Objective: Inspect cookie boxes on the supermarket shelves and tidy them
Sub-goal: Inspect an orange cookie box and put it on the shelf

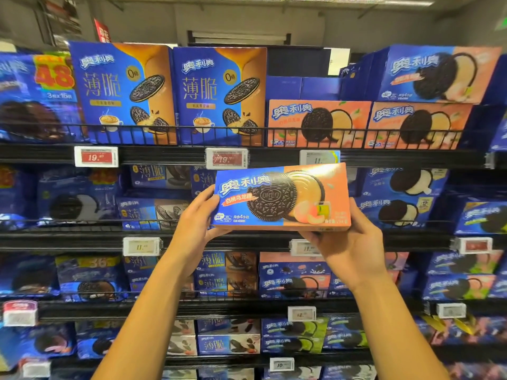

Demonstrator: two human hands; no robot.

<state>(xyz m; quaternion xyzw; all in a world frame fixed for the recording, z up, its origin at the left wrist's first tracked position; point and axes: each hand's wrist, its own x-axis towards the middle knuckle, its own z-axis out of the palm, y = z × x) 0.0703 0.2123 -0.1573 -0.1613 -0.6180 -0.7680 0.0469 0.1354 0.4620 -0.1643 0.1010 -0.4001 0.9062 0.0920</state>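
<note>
Left hand [196, 215] gripped the left end of the box [282, 198]: thumb lay over the front near the upper left corner, fingers curled behind and under, out of sight. Right hand [354, 242] held the lower right corner: thumb rose along the right edge, palm and curled fingers cupped the underside. Both hands were clamped on the box, neither slack.

Box was held face-on, slightly tilted, in mid-air before the second shelf [82, 237] down, clear of the shelving. Blue-and-peach print, cookie picture on the front, faces flat, corners sharp as far as visible; no dent seen on the front. Back and ends not visible.

Handling judgement: thin carton, probably light, stiff enough across its faces but crushable at corners. The contents are brittle, so no squeezing the broad faces. Glossy print looked a little slippery. Best hold is at the two short ends or along the bottom edge, as here.

Matching peach boxes [318, 123] stood behind the wire rail [192, 133] on the top shelf [164, 156], with a gap above them. A price tag [319, 157] sat just above the held box.
</note>
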